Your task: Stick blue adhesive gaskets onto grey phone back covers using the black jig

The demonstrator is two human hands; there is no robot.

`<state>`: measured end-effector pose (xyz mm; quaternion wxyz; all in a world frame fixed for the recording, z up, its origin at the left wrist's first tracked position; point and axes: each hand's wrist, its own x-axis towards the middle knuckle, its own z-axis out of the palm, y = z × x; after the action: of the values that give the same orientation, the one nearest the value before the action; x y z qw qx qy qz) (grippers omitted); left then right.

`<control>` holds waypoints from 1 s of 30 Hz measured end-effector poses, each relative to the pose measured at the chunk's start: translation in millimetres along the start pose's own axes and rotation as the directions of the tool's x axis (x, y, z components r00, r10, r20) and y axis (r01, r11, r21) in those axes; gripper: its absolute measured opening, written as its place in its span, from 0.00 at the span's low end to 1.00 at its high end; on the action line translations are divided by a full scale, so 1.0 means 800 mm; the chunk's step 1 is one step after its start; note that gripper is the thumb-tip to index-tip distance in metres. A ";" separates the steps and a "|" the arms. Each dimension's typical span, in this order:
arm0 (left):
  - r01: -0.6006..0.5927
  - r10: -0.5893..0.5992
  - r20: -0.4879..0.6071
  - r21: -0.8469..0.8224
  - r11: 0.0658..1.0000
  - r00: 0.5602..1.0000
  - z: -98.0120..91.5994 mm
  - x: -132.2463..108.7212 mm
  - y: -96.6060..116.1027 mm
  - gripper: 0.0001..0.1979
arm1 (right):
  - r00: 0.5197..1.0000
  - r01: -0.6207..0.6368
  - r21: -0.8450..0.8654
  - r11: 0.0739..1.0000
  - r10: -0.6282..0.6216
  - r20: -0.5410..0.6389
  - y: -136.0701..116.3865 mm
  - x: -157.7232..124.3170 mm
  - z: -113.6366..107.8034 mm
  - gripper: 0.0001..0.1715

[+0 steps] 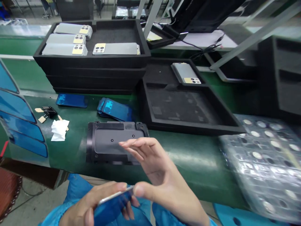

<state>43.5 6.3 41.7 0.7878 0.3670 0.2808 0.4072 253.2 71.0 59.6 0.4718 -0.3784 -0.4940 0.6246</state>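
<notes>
My left hand is closed around a phone, gripping it by its long edges in front of my lap. The phone has a thin silver edge and a glossy blue face, and it is tilted. The thumb of my right hand touches or nearly touches the phone's far corner. The other fingers of that hand are stretched out and apart from it. They hover over a dark grey metal fixture with screws at its corners, lying on the green bench.
Blue film sheets and another blue sheet lie behind the fixture. Stacked black trays hold several silver phone pieces. Another black tray stands right of them. A white tissue lies left; clear plastic trays sit right.
</notes>
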 end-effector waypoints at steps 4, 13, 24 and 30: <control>0.048 -0.075 -0.072 -0.322 0.946 0.995 -0.004 -0.007 0.034 0.35 | 0.982 -0.009 0.115 0.993 0.031 -0.186 0.019 -0.005 -0.007 0.09; -0.071 -0.139 -0.371 -0.498 0.864 0.918 -0.012 0.022 0.056 0.34 | 0.909 -0.250 -0.281 0.927 0.324 0.261 0.048 -0.024 0.049 0.17; -0.027 -0.266 -0.480 -0.520 0.854 0.836 -0.021 0.033 0.058 0.38 | 0.864 -0.354 -0.206 0.912 0.403 0.302 0.061 -0.022 0.062 0.15; -0.099 -0.276 -0.577 -0.533 0.840 0.769 -0.022 0.036 0.072 0.41 | 0.875 -0.344 -0.240 0.908 0.403 0.268 0.064 -0.027 0.069 0.16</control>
<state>20.0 59.7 74.0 0.7355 -0.0405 0.4220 0.5285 196.5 32.3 22.6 0.2208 -0.4059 -0.5350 0.7073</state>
